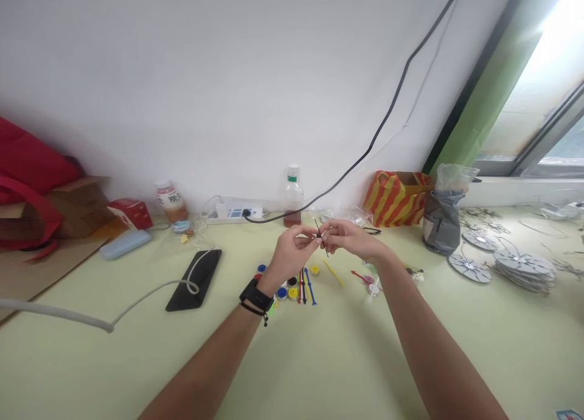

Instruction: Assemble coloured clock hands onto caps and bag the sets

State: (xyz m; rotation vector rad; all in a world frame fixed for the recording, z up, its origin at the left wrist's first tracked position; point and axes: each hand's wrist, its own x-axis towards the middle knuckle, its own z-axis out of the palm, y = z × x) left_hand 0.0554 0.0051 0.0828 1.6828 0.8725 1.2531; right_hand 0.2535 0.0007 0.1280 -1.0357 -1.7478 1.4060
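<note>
Above the table, the fingertips of my left hand (pixel 292 248) and my right hand (pixel 345 236) come together around the middle of a thin black arrow (pixel 325 250), which stands steeply tilted. Both hands are closed in a pinch; the exact spot each one grips is partly hidden by fingers. Below my left wrist lie a blue arrow (pixel 310 286), red and black arrows beside it, and several round pieces, among them a blue one (pixel 282 293) and a yellow one (pixel 292 293). A yellow arrow (pixel 333 273) lies apart, and a red arrow (pixel 360 277) rests near my right forearm.
Left of my hands is a black phone-like slab (pixel 194 281) with a grey cable across it. Along the wall stand a power strip (pixel 239 213), a bottle (pixel 293 195) and a striped bag (pixel 396 198). Stacked grey discs (pixel 524 268) sit at the right.
</note>
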